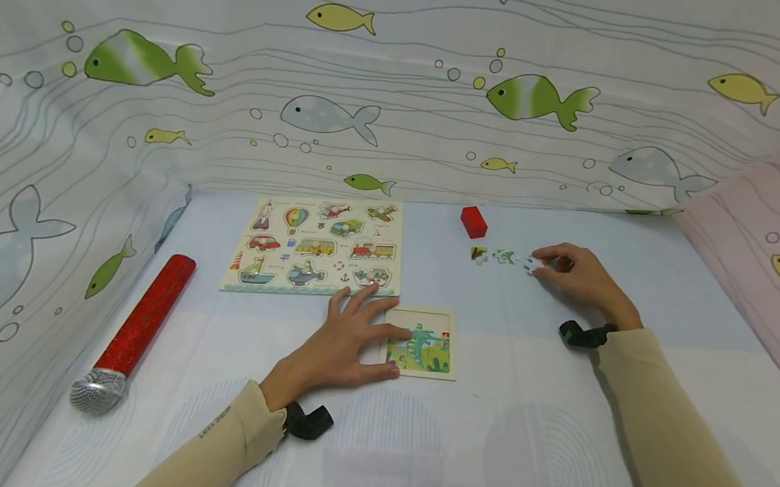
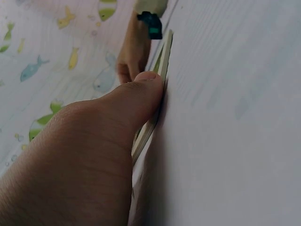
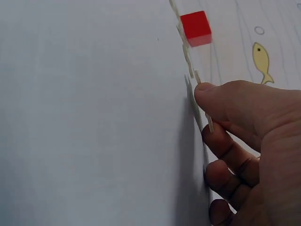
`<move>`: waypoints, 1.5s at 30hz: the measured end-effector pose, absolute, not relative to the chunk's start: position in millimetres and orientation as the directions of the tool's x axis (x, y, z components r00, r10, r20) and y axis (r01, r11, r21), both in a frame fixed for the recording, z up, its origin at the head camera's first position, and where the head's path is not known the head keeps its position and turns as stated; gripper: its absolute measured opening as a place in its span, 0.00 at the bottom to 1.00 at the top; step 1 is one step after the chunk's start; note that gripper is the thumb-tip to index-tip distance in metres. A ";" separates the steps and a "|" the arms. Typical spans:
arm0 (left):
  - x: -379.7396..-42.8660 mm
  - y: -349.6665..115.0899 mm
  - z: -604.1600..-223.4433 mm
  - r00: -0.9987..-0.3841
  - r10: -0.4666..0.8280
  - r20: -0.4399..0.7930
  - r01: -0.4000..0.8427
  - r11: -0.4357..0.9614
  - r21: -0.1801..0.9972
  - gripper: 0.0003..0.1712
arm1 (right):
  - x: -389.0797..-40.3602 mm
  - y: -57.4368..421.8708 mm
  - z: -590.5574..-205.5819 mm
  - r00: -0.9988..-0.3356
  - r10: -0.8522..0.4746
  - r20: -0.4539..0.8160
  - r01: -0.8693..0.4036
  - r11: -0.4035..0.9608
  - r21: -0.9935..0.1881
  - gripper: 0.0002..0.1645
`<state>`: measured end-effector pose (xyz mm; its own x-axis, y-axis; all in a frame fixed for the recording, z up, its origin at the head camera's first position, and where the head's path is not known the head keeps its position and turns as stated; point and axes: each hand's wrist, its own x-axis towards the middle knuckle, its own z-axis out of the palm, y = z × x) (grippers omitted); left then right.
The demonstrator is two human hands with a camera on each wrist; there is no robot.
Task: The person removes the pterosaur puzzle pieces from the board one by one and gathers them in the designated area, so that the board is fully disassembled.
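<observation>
Jigsaw piece (image 1: 529, 265) was pinched between thumb and fingers by the grip of the right hand (image 1: 581, 276), just beside the loose pieces (image 1: 504, 257) on the surface (image 1: 514, 407). The framed puzzle (image 1: 453, 348) was touched by the left hand (image 1: 350, 344), its fingers spread. Neighbouring pieces could be knocked askew by a sideways drag; the framed puzzle might be shifted by uneven pressure.
</observation>
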<state>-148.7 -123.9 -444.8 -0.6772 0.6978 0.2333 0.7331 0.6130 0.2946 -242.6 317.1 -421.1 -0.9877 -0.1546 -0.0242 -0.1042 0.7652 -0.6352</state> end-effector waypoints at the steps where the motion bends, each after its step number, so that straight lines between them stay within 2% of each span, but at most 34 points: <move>1: -148.5 -123.9 -444.7 -0.675 0.698 0.237 0.735 0.611 0.294 0.29 | -244.5 317.8 -421.0 -0.987 -0.158 -0.038 -0.099 0.769 -0.631 0.26; 10: -144.6 -123.1 -446.0 -0.677 0.697 0.236 0.732 0.604 0.314 0.29 | -257.3 325.0 -418.1 -0.968 -0.224 -0.111 -0.113 0.786 -0.608 0.26; 26: -144.3 -123.6 -446.4 -0.683 0.695 0.225 0.727 0.614 0.307 0.29 | -268.9 323.7 -410.3 -0.928 -0.362 -0.083 -0.253 0.780 -0.572 0.21; 34: -144.9 -123.8 -444.4 -0.679 0.697 0.231 0.730 0.610 0.307 0.29 | -278.0 322.9 -407.2 -0.921 -0.360 -0.148 -0.223 0.799 -0.558 0.21; 45: -147.6 -123.1 -442.6 -0.679 0.696 0.234 0.731 0.613 0.300 0.29 | -280.6 322.6 -404.7 -0.930 -0.342 -0.138 -0.208 0.795 -0.570 0.22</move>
<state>-147.6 -123.1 -442.6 -0.6791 0.6958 0.2337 0.7311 0.6130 0.2995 -280.6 322.6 -404.7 -0.9295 -0.3419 -0.1382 -0.2077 0.7951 -0.5698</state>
